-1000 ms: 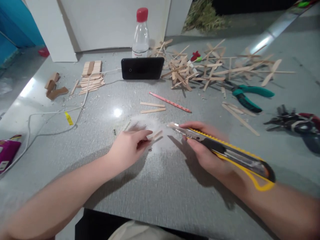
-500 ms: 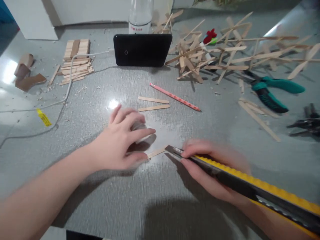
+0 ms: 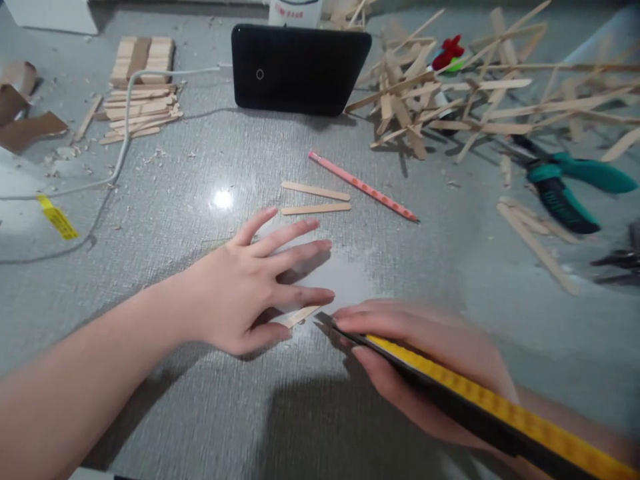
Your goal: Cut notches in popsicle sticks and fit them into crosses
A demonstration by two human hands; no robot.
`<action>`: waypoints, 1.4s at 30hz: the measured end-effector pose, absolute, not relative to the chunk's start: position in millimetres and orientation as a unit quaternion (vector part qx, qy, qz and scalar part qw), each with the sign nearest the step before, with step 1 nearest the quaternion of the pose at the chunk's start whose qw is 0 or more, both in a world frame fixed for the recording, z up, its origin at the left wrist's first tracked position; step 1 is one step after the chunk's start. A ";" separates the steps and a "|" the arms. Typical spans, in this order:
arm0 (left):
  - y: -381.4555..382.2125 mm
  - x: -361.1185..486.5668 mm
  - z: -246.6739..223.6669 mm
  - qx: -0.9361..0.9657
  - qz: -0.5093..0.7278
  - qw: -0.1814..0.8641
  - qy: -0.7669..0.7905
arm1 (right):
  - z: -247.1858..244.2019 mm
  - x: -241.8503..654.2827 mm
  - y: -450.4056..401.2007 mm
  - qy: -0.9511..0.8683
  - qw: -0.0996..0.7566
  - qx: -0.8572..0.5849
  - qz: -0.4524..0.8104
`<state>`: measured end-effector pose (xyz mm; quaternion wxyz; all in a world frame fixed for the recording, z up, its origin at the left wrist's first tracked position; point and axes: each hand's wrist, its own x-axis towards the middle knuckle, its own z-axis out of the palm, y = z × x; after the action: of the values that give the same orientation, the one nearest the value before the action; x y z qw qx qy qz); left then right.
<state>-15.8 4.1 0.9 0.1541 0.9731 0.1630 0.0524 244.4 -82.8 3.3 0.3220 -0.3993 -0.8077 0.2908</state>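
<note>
My left hand (image 3: pixel 250 287) lies with its fingers spread on the grey tabletop (image 3: pixel 210 413), its thumb and index finger at a short wooden stick (image 3: pixel 303 315). That stick is partly hidden under the hand. In my right hand (image 3: pixel 425 347) is a yellow and black utility knife (image 3: pixel 460 393), its blade out and pointing left, with the tip close to the stick's right end. Beyond my left hand, two wooden sticks (image 3: pixel 316 191) lie side by side, and a pink pencil (image 3: pixel 364 187) rests slantwise to their right.
A black phone (image 3: pixel 300 70) stands at the back, with a white cable (image 3: pixel 125 133) running left. Stacked sticks (image 3: pixel 143 107) and brown scraps (image 3: pixel 30 127) are at the left. At the right are a tangled stick structure (image 3: pixel 480 100), teal pliers (image 3: pixel 565 193) and loose sticks (image 3: pixel 537 247).
My left hand has flattened and spread its fingers, shifting right over the stick. The knife in my right hand has moved slightly left and down. The camera view has tilted downward.
</note>
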 end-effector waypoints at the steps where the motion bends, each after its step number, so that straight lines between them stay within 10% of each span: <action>1: 4.8 -15.7 -0.3 0.974 0.057 0.153 0.159 | 2.6 244.1 -82.8 -0.810 0.321 -0.393 0.295; 42: 6.5 -7.7 -5.7 0.960 0.084 0.205 0.170 | 1.2 239.2 -73.7 -0.819 0.278 -0.389 0.316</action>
<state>-7.7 6.5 -5.7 0.2054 0.9602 0.1696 0.0843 239.2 -73.7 1.2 0.2781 -0.3895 -0.8191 0.3163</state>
